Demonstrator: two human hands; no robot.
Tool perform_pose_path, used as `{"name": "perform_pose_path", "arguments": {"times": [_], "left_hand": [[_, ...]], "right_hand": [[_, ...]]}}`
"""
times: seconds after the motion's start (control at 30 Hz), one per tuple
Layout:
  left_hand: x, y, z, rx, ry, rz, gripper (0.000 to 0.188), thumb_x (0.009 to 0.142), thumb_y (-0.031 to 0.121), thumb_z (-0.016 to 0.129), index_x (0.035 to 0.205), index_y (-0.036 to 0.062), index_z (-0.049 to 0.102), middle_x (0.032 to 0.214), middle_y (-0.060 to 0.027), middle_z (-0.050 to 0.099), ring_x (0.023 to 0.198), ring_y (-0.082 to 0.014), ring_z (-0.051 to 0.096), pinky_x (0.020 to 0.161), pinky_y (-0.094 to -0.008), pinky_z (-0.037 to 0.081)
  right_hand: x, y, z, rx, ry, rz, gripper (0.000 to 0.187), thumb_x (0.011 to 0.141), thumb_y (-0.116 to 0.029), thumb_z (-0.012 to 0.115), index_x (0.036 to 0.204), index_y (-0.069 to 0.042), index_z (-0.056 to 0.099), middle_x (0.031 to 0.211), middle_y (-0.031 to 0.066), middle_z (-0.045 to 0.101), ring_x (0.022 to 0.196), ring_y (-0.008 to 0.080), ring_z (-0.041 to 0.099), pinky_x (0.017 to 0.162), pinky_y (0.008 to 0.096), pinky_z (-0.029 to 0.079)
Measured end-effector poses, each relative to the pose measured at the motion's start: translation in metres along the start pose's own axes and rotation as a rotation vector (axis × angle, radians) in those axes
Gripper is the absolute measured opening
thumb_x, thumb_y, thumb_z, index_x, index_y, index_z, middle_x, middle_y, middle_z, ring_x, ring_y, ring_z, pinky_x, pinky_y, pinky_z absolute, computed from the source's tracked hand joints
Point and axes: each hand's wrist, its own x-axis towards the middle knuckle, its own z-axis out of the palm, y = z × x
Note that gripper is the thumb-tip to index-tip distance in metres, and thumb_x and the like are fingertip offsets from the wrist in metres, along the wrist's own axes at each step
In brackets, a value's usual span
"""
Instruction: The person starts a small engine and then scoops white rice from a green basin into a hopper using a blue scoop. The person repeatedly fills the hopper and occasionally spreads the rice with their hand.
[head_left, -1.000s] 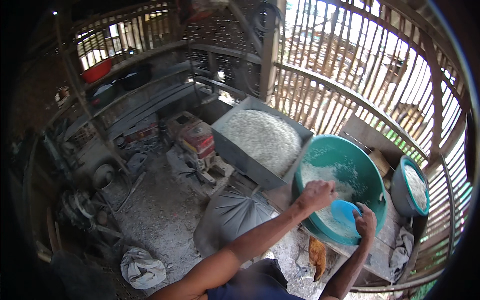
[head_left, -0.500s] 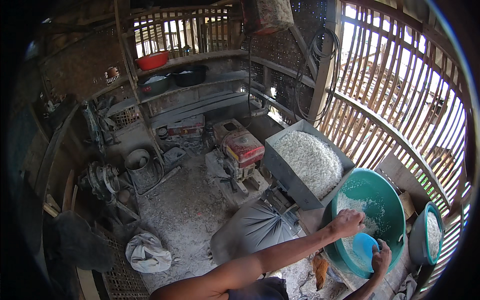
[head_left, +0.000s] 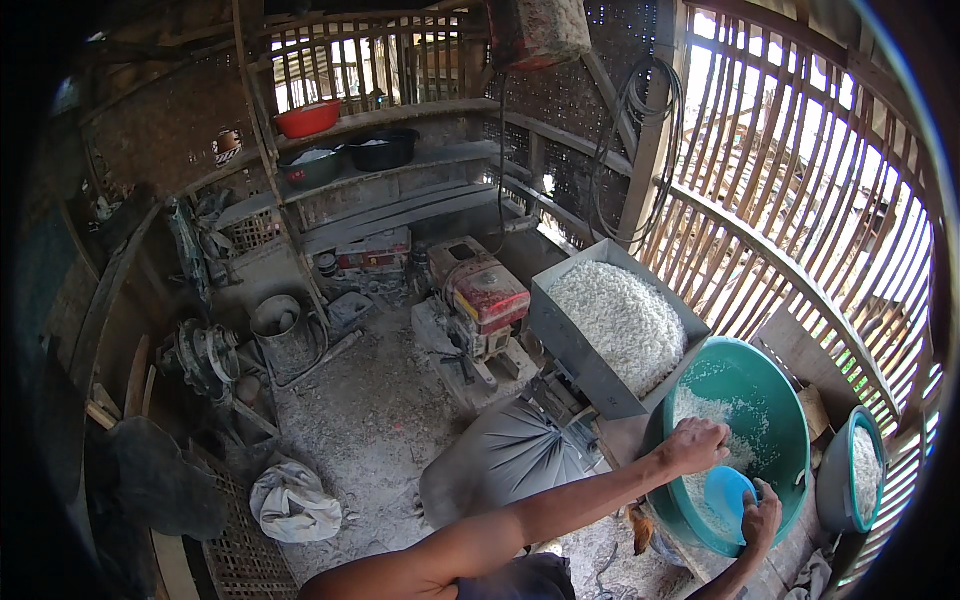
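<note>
A large green basin [head_left: 790, 410] at the right holds loose white grains [head_left: 700, 405]. Over it, my left hand [head_left: 697, 446] is closed with the fingers curled in; what it grips, if anything, is hidden. Lower in the basin, my right hand [head_left: 762, 512] grips the rim of a light blue bowl [head_left: 726, 490], which is tilted against the basin's near side. Just beyond the basin, a square grey metal hopper [head_left: 570, 350] is heaped with the same white grains.
A smaller basin [head_left: 838, 480] of white grains stands at the far right. Left of the hopper sits a dusty red engine [head_left: 487, 295]. A tied grey sack [head_left: 490, 455] lies beside my left forearm. A brown chicken [head_left: 641, 528] is on the floor. Bamboo slats [head_left: 770, 180] wall the right side.
The chicken has shifted and less of it shows beside my left forearm. My hands and the blue bowl have stayed nearly in place.
</note>
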Motion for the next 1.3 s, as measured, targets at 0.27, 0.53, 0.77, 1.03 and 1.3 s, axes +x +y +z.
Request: {"name": "perform_pose_path", "arguments": {"times": [0.27,0.53,0.77,1.03,1.3], "left_hand": [[-0.002,0.001,0.001,0.007,0.043,0.002,0.026,0.089,0.03,0.074,0.096,0.0052,0.071,0.09,-0.0199,0.075,0.089,-0.0395,0.073,0.084,-0.051,0.056],[0.001,-0.003,0.002,0.025,-0.005,0.008,0.027,0.088,0.033,0.074,0.096,0.0068,0.072,0.089,-0.0188,0.075,0.087,-0.0381,0.074,0.082,-0.0497,0.057],[0.001,-0.004,0.003,0.004,-0.009,0.017,0.026,0.089,0.032,0.074,0.095,0.0062,0.072,0.086,-0.0194,0.074,0.087,-0.0382,0.074,0.081,-0.0504,0.058],[0.0,-0.002,-0.002,-0.009,-0.03,0.001,0.027,0.09,0.032,0.073,0.096,0.0061,0.072,0.088,-0.0194,0.075,0.089,-0.0386,0.074,0.084,-0.0503,0.057],[0.0,-0.007,0.003,0.055,-0.031,0.002,0.027,0.092,0.035,0.069,0.097,0.0084,0.073,0.088,-0.0163,0.076,0.087,-0.0351,0.075,0.083,-0.0467,0.058]], "right_hand": [[0.003,0.008,0.004,0.044,0.004,-0.01,0.041,0.091,-0.022,0.069,0.128,-0.005,0.07,0.118,0.0205,0.074,0.109,0.0386,0.07,0.097,0.0452,0.052],[0.004,0.013,0.005,0.044,-0.003,-0.054,0.041,0.092,-0.022,0.069,0.129,-0.005,0.069,0.116,0.0223,0.073,0.107,0.0399,0.071,0.094,0.0457,0.053],[0.004,0.012,0.005,0.046,-0.009,-0.061,0.04,0.093,-0.023,0.069,0.129,-0.004,0.069,0.116,0.0224,0.073,0.107,0.0391,0.071,0.094,0.0448,0.053],[0.004,0.012,0.007,-0.004,-0.007,-0.056,0.04,0.093,-0.025,0.069,0.128,-0.007,0.07,0.116,0.022,0.073,0.106,0.0395,0.071,0.094,0.0453,0.053],[0.004,0.018,0.012,-0.056,0.009,-0.104,0.038,0.091,-0.023,0.068,0.128,-0.015,0.07,0.115,0.018,0.073,0.109,0.04,0.068,0.094,0.0467,0.053]]}}
